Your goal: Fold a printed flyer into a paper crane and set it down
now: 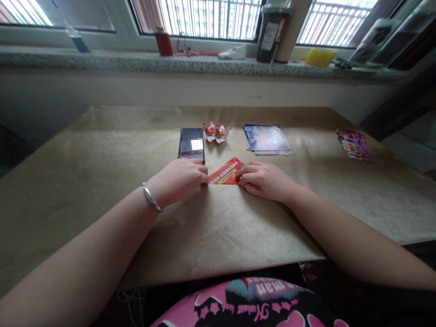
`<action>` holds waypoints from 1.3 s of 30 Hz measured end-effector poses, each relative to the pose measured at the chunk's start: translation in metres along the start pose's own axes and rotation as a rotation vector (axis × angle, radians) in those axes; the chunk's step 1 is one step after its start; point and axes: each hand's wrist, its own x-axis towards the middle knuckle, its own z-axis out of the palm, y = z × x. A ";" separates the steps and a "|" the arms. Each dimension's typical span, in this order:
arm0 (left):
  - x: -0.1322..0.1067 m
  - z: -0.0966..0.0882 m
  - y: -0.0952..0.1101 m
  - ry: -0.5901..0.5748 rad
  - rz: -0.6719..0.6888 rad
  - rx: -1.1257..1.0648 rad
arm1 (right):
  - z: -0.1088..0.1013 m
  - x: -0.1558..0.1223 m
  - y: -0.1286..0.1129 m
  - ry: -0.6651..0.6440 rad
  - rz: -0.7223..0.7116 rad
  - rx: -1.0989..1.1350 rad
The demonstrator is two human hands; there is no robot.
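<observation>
A red printed paper (pixel 225 173), folded to a triangle-like shape with a straight near edge, lies flat on the table before me. My left hand (pixel 182 179) is closed at its left corner, fingers curled down on the paper's edge. At the right corner my right hand (pixel 260 180) pinches the paper with thumb and fingers. Just beyond my left hand lies a dark phone (pixel 191 144) with a lit screen, its near end partly covered by the hand. Beside the phone stand folded red and white paper figures (pixel 216 132).
Blue printed sheets (pixel 267 137) lie stacked at the back right of the table (pixel 102 190). Farther right is a pile of pink and red printed papers (pixel 353 145). A granite sill (pixel 136 61) behind holds a dark jar (pixel 270 36), a red container (pixel 164 43) and a yellow block (pixel 320 57).
</observation>
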 end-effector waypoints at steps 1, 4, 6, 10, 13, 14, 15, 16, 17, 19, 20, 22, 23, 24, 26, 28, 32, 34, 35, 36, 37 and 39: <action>0.000 -0.001 -0.001 -0.002 -0.003 -0.002 | 0.000 0.000 0.000 -0.002 0.002 0.001; -0.002 -0.001 -0.003 -0.009 0.003 -0.010 | -0.001 -0.001 0.000 -0.007 0.003 0.005; -0.003 -0.002 -0.004 -0.021 -0.010 -0.013 | -0.001 -0.001 0.000 -0.007 0.002 0.007; -0.004 -0.003 -0.003 -0.052 -0.052 -0.030 | -0.001 -0.002 0.001 0.002 -0.004 0.020; -0.005 -0.005 -0.002 -0.071 -0.067 -0.037 | -0.001 -0.002 0.002 0.003 -0.005 0.022; -0.005 -0.005 -0.002 -0.070 -0.071 -0.039 | -0.001 -0.002 0.002 0.002 -0.004 0.022; -0.006 -0.005 -0.002 -0.066 -0.075 -0.040 | -0.001 -0.002 0.002 0.002 -0.004 0.022; -0.006 -0.005 -0.002 -0.063 -0.078 -0.042 | -0.001 -0.002 0.002 0.002 -0.004 0.021; -0.006 -0.004 -0.003 -0.061 -0.080 -0.043 | -0.002 -0.003 0.002 0.002 -0.004 0.020; -0.007 -0.003 -0.004 -0.064 -0.085 -0.045 | -0.002 -0.003 0.001 -0.001 -0.004 0.018; -0.007 -0.003 -0.005 -0.069 -0.086 -0.046 | -0.002 -0.003 0.001 -0.001 -0.005 0.018; -0.007 -0.002 -0.006 -0.077 -0.089 -0.047 | -0.002 -0.003 0.002 0.000 -0.003 0.020; -0.007 -0.001 -0.007 -0.079 -0.090 -0.049 | -0.002 -0.003 0.002 0.001 -0.002 0.021; -0.007 -0.001 -0.007 -0.079 -0.092 -0.052 | -0.002 -0.003 0.002 0.002 -0.001 0.020; -0.007 -0.002 -0.008 -0.083 -0.096 -0.065 | -0.002 -0.004 0.002 0.003 -0.001 0.019; -0.008 -0.003 -0.008 -0.094 -0.101 -0.086 | -0.002 -0.004 0.002 0.002 -0.004 0.020; -0.010 -0.005 -0.009 -0.117 -0.134 -0.101 | -0.002 -0.004 0.003 -0.004 -0.005 0.022; -0.011 -0.005 -0.009 -0.115 -0.132 -0.094 | -0.002 -0.005 0.003 -0.004 -0.005 0.016; -0.011 -0.005 -0.009 -0.110 -0.128 -0.089 | -0.002 -0.005 0.003 -0.003 -0.006 0.013; -0.010 -0.005 -0.008 -0.104 -0.123 -0.085 | -0.002 -0.005 0.003 -0.002 -0.007 0.012; -0.010 -0.005 -0.007 -0.096 -0.117 -0.079 | -0.001 -0.005 0.003 -0.003 -0.010 0.014; -0.009 -0.004 -0.005 -0.089 -0.114 -0.059 | -0.001 -0.004 0.003 -0.006 -0.017 0.021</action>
